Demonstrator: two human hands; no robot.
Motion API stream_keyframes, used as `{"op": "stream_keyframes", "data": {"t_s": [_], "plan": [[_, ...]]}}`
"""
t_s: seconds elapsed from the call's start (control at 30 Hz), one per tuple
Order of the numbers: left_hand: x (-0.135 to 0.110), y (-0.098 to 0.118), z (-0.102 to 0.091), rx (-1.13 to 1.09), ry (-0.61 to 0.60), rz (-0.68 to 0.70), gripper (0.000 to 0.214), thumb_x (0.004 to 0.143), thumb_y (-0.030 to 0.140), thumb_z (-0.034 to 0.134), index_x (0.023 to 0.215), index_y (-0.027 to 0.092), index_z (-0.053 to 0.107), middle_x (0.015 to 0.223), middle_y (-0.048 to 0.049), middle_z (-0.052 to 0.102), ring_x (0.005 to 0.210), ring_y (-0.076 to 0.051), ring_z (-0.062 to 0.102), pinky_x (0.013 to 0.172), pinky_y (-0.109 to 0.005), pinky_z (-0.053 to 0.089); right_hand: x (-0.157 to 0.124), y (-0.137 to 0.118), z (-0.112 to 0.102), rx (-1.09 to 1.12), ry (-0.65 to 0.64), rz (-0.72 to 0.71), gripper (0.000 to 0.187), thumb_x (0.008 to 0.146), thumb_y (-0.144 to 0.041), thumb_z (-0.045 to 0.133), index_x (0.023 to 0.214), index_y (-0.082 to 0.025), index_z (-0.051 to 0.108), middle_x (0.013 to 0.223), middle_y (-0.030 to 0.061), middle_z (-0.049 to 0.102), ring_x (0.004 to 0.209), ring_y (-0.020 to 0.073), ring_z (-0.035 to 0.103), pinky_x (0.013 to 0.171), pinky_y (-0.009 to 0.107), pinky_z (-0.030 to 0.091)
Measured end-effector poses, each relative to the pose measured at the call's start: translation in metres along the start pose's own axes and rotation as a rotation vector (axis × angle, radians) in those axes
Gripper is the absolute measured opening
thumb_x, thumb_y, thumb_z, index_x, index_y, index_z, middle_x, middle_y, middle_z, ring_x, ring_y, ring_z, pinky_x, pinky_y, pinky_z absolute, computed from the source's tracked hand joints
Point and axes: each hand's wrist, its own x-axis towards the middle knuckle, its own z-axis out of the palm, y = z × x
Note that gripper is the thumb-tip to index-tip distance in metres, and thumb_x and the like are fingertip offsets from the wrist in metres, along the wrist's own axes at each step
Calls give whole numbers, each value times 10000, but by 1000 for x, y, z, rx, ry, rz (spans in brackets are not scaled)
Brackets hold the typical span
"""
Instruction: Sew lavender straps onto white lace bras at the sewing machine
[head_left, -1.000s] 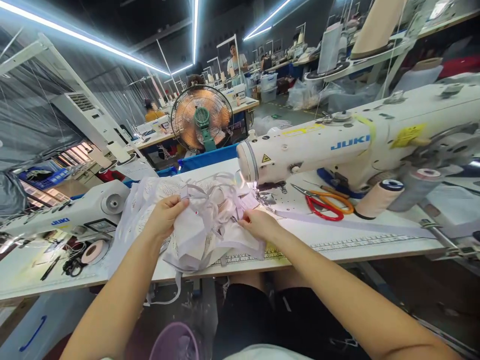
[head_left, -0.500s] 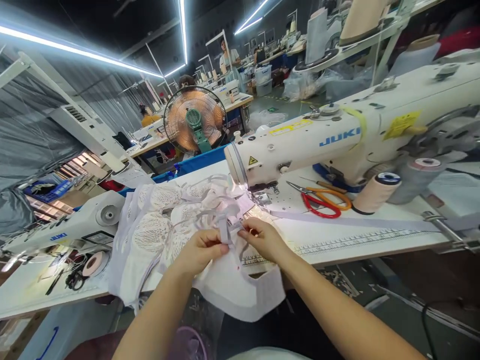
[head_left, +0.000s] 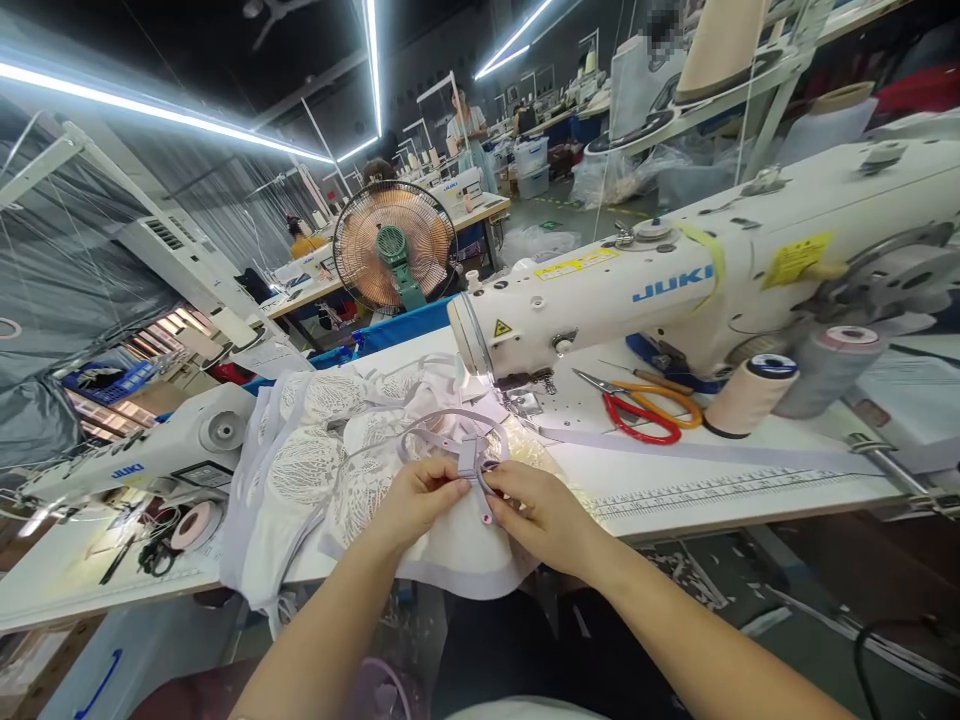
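A pile of white lace garment pieces lies on the white sewing table, hanging over its front edge. My left hand and my right hand meet over the pile and pinch a narrow pale-lilac strap between their fingertips. The strap loops up behind my fingers toward the needle area. The head of a white JUKI sewing machine stands just behind and to the right of my hands.
Red and orange scissors and two thread cones lie under the machine arm. A long lilac tape runs across the table. A second JUKI machine and tape roll sit at left. A fan and people stand behind.
My hands have come together at the front of the pile and now pinch the strap; the left hand moved right from the garment's left side. The fabric has shifted toward me.
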Motion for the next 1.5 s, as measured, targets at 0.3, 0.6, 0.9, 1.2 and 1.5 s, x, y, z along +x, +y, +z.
{"op": "stream_keyframes", "data": {"t_s": [0.3,0.6,0.9,1.2,1.5], "plan": [[-10,-16,0,64,198,102,141,663,307,701,668,166,701,791,-56,647,765,-178,572,701,-278,446,-12,-6,6,-144,32,-77,231,856,-248,412,965,-133,580,775,83,632,720,188,565,643,297,445],[-14,-31,-5,-77,434,124,166,626,316,728,680,166,680,689,-24,662,621,-132,571,597,-241,463,-17,0,8,-31,19,87,286,760,-236,578,1039,-175,560,959,75,648,841,199,596,743,324,458],[-11,-15,2,-152,705,135,299,490,349,794,609,159,596,464,68,513,415,-44,412,445,-156,362,-20,-7,-4,133,29,163,227,709,-221,647,871,-190,491,916,39,561,787,160,519,683,273,426],[-18,-31,-4,-27,612,227,214,611,349,735,611,166,625,585,29,569,550,-79,484,562,-190,411,-18,-10,-11,15,-164,228,147,737,-165,579,677,-195,448,772,14,559,697,156,522,610,269,409],[-24,-31,-1,27,608,279,239,631,401,711,655,172,645,707,-30,646,677,-154,566,658,-265,448,-25,-12,-16,0,-41,127,160,800,-260,503,650,-211,479,848,52,642,777,195,590,651,309,476]]}}
